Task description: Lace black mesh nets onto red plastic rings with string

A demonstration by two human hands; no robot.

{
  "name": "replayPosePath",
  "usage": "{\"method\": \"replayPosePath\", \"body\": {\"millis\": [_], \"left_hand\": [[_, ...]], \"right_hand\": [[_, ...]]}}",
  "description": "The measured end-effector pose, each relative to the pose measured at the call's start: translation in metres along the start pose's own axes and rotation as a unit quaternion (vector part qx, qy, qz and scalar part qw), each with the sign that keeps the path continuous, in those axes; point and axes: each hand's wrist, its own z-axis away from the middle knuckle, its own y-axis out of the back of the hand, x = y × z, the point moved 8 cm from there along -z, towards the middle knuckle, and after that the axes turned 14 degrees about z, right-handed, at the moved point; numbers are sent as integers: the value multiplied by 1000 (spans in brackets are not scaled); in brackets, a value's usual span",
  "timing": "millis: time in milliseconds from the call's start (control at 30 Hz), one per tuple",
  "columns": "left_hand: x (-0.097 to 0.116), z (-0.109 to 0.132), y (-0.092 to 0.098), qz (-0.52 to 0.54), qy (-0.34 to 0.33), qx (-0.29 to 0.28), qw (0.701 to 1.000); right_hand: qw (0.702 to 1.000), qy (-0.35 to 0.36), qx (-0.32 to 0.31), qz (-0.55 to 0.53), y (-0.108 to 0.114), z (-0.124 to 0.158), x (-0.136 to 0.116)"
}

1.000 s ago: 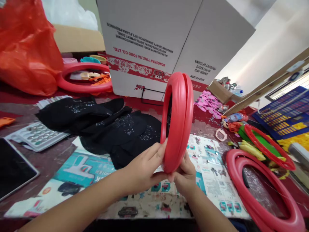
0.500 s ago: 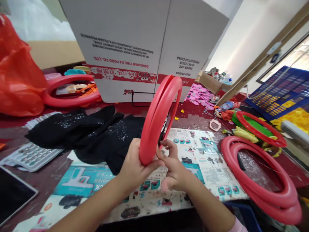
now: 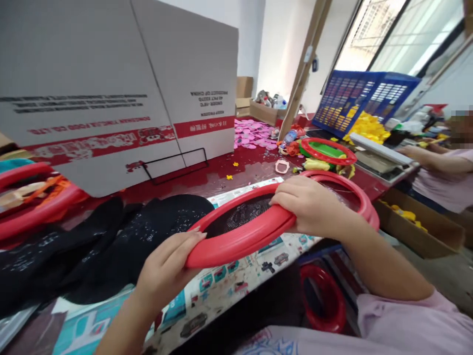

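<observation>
Between my hands is a red plastic ring (image 3: 236, 241) with black mesh (image 3: 244, 217) across its inside, tilted over the printed sheet. My left hand (image 3: 166, 261) is closed on the ring's left end. At its right end, my right hand (image 3: 310, 207) wraps over the rim, hiding that part. Black fabric pieces (image 3: 148, 231) with shiny specks lie to the left of the ring. Just behind my right hand rest other red rings (image 3: 364, 197).
A big white carton (image 3: 111, 64) stands at the back with a black wire stand (image 3: 177, 165) before it. Pink pieces (image 3: 254, 133) and a blue crate (image 3: 343, 98) are farther right. Another person (image 3: 436, 162) works at the right. Below the table edge sits a red ring (image 3: 325, 301).
The ring has gone from upright to nearly flat, and its mesh now shows. My right hand has moved from its lower edge to its right end. The view has turned right.
</observation>
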Motion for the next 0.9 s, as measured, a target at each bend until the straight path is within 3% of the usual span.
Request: {"method": "replayPosePath", "body": {"millis": [167,333,500,633,700,767,833,900], "left_hand": [[-3,-5,4,39,-2,-34,999],[-8,-6,6,57,36,-37,997],[-12,-10,16,30,67,-31,997],[11,-30,17,-16,46,-47,998],[34,-44,17,-48,-18,-1,999],[50,-51,20,-91,-82,81,989],[51,-52,22,-131,-100,140,976],[35,-46,32,-137,-64,186,971]], "right_hand": [[1000,-22,-21,2,-4,14,-12],[997,-50,48,-43,-5,18,-13],[993,-27,116,11,-1,18,-19],[985,3,157,72,6,11,-34],[982,3,165,86,8,4,-44],[979,-7,180,91,11,-1,-55],[974,-24,215,72,15,-3,-63],[969,-43,244,23,15,1,-62]]}}
